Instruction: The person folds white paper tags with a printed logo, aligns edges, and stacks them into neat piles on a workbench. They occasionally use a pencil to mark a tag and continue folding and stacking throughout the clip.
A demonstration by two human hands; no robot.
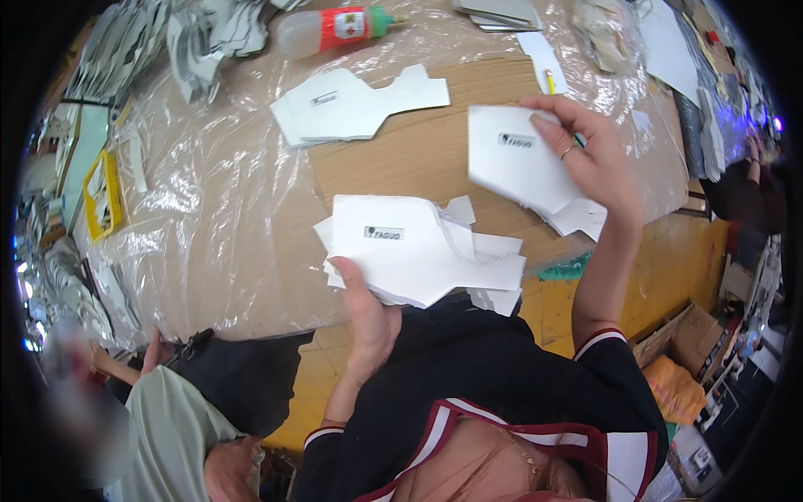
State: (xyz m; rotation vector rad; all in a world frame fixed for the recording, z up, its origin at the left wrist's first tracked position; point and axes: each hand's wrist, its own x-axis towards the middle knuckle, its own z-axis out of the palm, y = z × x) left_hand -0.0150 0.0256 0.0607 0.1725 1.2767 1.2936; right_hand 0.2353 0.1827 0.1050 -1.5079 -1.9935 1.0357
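Note:
My left hand [370,322] is closed on a stack of white cut panels [393,259], its thumb on top near the lower left edge. The top panel bears a small dark printed label, and edges of several panels fan out below it. My right hand [590,155], wearing rings, pinches a separate white panel [506,167] with a like label, to the right of the stack. Under that panel the edges of more pieces show; how many it holds I cannot tell. Beyond both hands, a small pile of white panels [343,105] lies on the cardboard sheet [401,167].
A bottle [322,32] with a red label and green cap lies at the back. Stacked grey-white pieces [125,42] fill the far left. A yellow tray [102,197] stands at the left edge. Another person [180,418] sits at lower left. Cardboard boxes [690,339] stand on the floor at right.

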